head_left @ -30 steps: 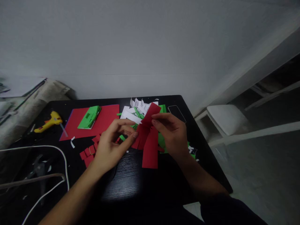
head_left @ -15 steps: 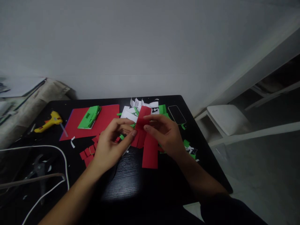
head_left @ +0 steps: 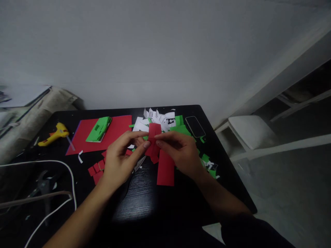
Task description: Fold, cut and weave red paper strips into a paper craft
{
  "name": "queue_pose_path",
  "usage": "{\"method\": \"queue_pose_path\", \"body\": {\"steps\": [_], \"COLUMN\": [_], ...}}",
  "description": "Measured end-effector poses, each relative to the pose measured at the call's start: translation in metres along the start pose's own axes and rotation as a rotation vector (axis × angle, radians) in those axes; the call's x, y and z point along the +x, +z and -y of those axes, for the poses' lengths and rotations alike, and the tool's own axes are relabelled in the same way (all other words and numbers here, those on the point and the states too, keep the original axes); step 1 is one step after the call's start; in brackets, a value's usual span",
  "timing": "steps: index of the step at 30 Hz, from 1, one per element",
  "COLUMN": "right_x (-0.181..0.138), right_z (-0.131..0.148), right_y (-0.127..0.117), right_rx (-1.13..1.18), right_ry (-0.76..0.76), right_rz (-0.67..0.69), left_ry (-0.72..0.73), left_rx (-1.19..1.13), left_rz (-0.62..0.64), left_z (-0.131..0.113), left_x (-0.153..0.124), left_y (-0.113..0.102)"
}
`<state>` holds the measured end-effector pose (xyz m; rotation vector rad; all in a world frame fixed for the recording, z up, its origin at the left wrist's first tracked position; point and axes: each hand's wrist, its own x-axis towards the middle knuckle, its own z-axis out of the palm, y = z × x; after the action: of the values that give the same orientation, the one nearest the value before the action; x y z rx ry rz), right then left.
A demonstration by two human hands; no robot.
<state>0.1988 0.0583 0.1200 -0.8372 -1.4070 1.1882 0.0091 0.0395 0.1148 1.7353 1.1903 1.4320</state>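
Plainly the left hand and right hand pinch a red paper strip between closed fingertips, just above the black table; pulled unevenly, such thin paper might tear or crease, I reckon.

I read no legible text, label, brand, number or sign in the head view. The white paper scraps carry dark printed marks, but these are too small and blurred for me to resolve into characters. The yellow glue gun shows no marking that I can make out at this size. The phone presents a dark screen. The red paper strip and the green paper stack present plain coloured faces.
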Motion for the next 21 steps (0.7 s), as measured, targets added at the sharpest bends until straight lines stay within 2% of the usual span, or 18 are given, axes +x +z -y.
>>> {"method": "queue_pose_path", "body": {"steps": [6,14,21], "right_x": [-0.001,0.0,0.0], "right_z": [-0.002,0.004,0.008], "right_y": [0.001,-0.002,-0.004], "right_rx": [-0.021,-0.071,-0.059], "right_ry": [-0.037,-0.037,0.03], "right_rz": [-0.025,0.006,0.067], "left_ry": [-0.008,-0.04,0.067], "left_rx": [-0.017,-0.046,-0.113], "left_rz": [-0.018,0.115,0.138], "left_z": [0.001,-0.004,-0.004], "left_x": [-0.001,-0.002,0.003], "left_y": [-0.001,-0.007,-0.008]}}
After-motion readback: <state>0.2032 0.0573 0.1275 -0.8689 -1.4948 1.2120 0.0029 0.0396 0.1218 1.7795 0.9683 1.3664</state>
